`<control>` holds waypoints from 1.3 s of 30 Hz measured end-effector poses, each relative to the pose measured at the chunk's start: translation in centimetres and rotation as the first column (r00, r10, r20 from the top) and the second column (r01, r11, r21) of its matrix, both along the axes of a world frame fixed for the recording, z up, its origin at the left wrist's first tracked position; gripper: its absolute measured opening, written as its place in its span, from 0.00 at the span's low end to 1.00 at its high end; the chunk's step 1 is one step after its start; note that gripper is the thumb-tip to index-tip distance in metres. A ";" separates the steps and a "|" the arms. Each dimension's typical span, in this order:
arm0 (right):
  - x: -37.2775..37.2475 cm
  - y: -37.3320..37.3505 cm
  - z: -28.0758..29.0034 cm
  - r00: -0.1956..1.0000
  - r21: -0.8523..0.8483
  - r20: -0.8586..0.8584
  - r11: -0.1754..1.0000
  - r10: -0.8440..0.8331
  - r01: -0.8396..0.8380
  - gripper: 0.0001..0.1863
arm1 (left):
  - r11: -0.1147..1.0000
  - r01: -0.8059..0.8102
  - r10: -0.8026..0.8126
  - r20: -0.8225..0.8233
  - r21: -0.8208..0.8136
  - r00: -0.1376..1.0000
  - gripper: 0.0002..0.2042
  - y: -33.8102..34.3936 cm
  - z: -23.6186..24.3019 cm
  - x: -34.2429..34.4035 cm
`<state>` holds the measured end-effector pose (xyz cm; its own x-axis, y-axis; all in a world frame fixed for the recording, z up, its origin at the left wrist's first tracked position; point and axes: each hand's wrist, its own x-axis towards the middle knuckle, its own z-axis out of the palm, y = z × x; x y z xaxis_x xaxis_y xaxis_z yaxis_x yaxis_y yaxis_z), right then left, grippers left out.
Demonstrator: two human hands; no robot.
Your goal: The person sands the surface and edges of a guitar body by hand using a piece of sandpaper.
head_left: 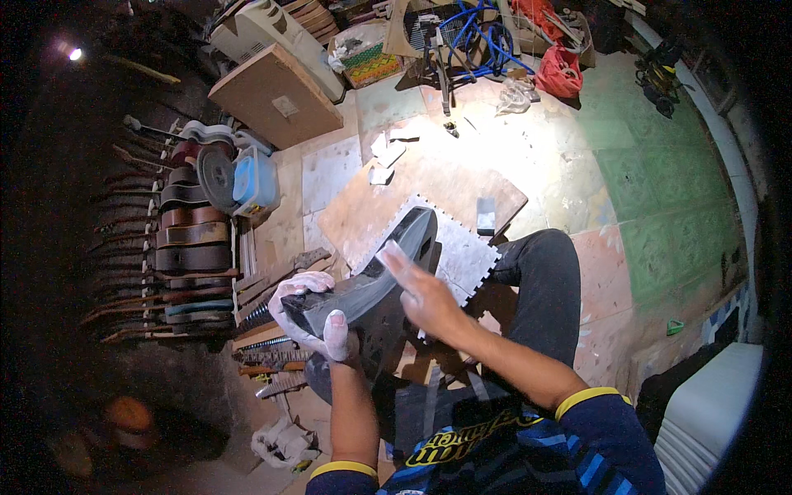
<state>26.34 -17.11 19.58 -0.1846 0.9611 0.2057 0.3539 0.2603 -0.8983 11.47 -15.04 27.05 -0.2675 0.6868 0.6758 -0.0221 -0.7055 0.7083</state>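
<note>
A black guitar body [360, 299] lies on its edge over my lap, its curved side turned up and streaked with pale dust. My left hand [313, 315], coated in white, wraps round its near left end with the thumb on the near side. My right hand [422, 293] presses a small pale piece, looking like folded sandpaper [389, 251], against the curved side near the middle. The fingertips partly hide that piece. The body's far end rests over a white interlocking foam mat [462, 261], and a dark cutout shows near that end.
Under the mat is a wooden board [346, 208], with a grey block [486, 216] on its right side. Several guitars [194, 235] stand in a row at the left, beside a clear tub [262, 186]. Saws [280, 356] lie by my left knee. Blue hose [487, 37] and a red bag [559, 73] sit at the back.
</note>
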 end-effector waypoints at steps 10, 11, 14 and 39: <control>-1.2 0.3 -4.0 0.994 0.207 0.027 0.974 -0.104 0.096 0.44 | 0.995 0.094 -0.094 -0.012 -0.028 0.995 0.28 -1.0 0.4 0.1; -2.3 -1.4 -0.9 0.994 0.242 -0.112 0.970 0.010 0.017 0.46 | 0.996 0.081 -0.082 -0.029 -0.031 0.996 0.28 -1.2 0.6 -0.9; -1.9 -2.0 -2.1 0.983 0.248 -0.012 0.953 0.182 -0.174 0.46 | 0.996 0.090 -0.090 0.003 -0.027 0.996 0.28 -1.4 0.5 -1.8; 2.8 5.0 -8.5 0.951 0.056 -0.040 0.950 -0.306 0.307 0.38 | 0.981 0.187 -0.188 0.026 0.054 0.982 0.26 -2.2 -0.2 -1.0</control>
